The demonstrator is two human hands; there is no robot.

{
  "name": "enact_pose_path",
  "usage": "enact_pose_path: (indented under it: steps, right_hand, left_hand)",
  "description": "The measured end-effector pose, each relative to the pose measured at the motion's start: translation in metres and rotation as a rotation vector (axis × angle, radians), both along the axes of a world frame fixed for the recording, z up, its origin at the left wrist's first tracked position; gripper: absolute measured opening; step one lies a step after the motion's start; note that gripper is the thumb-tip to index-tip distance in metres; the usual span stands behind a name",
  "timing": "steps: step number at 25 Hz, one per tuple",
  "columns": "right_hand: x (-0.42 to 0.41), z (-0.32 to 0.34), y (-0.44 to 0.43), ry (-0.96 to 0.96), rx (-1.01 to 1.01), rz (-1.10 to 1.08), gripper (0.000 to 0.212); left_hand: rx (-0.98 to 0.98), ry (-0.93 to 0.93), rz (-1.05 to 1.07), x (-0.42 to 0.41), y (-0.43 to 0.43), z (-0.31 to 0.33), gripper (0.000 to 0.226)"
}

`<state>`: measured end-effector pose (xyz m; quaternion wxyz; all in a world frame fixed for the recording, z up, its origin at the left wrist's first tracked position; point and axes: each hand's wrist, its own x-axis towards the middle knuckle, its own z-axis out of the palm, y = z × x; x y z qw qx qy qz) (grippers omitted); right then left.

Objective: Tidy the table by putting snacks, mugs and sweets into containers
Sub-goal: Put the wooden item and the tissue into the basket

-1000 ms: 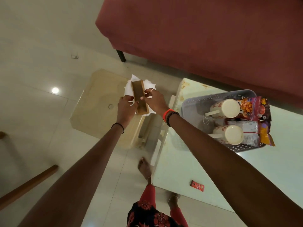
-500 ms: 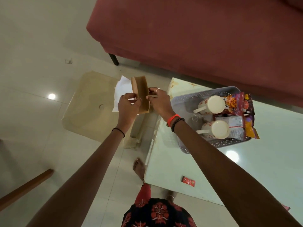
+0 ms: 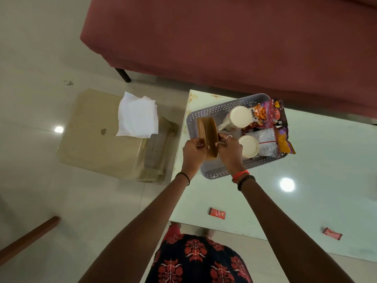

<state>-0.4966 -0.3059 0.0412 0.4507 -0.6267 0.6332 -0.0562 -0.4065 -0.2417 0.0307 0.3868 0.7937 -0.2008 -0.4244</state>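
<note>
Step in hand: I read this as setting the brown holder (image 3: 208,131) down into the grey basket (image 3: 204,113), at its free left end.
Left hand (image 3: 192,149): it grips the holder's near left edge, fingers (image 3: 199,142) curled round it.
Right hand (image 3: 229,149): it pinches the opposite edge with a ringed finger on top. The thumb is hidden behind the wood, so I can't tell how deep the hold goes.
Holder: it is upright and slightly tilted between both hands, over the basket's left end. I can't tell whether its base touches the basket bottom yet.
Basket contents: two mugs (image 3: 237,117) sit side by side in the middle, with snack packets (image 3: 265,115) packed against the right wall.
How I'd do it: I'd bring it straight down in the gap left of the mugs. I'd keep it clear of the far mug's handle, which points toward the holder, and let go only once it sits flat.
Risk: it's a tall, narrow thing, so it may tip onto the mugs if released early.
Left to do: two red sweets (image 3: 217,213) lie on the surface (image 3: 306,160), one near the front edge, the other well to its right.
Off to the side: white napkins (image 3: 137,119) lie on a cardboard box (image 3: 91,144) on the floor, just beside the surface — not part of my job, I judge.
</note>
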Motion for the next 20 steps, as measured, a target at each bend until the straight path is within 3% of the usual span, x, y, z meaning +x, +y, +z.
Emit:
enact_pose_path:
  steps: [8, 20]
  right_hand:
    - [-0.013, -0.047, -0.006, 0.047, 0.057, 0.045, 0.039]
    - [-0.014, -0.065, -0.014, 0.052, 0.074, 0.074, 0.041]
  left_hand:
    - [0.128, -0.005, 0.009, -0.019, -0.005, -0.032, 0.015]
    - [0.207, -0.089, -0.113, -0.024, -0.019, -0.045, 0.018]
